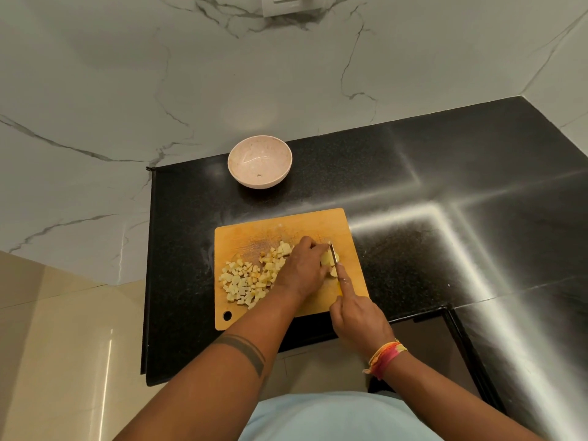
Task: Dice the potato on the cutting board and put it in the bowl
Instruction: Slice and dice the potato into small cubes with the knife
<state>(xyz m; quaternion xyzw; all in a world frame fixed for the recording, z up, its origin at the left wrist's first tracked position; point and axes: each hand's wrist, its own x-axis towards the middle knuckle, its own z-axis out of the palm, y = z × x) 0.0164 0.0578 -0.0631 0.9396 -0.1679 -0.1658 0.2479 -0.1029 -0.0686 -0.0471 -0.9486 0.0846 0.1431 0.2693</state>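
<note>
An orange cutting board (251, 230) lies on the black counter. A heap of pale potato dice (246, 278) covers its left half. My left hand (302, 268) holds down a remaining potato piece (327, 259) near the board's right side, fingers curled over it. My right hand (356, 316) grips a knife (334, 256) by its yellow handle, index finger stretched along the blade's back. The blade stands in the potato piece. A pale pink bowl (237, 157) sits behind the board, with no potato in it.
The black granite counter (445, 186) runs on to the right and meets a marble wall (159, 74) behind. Its front edge steps back at the right of the board. A wall socket (286, 3) is high on the wall.
</note>
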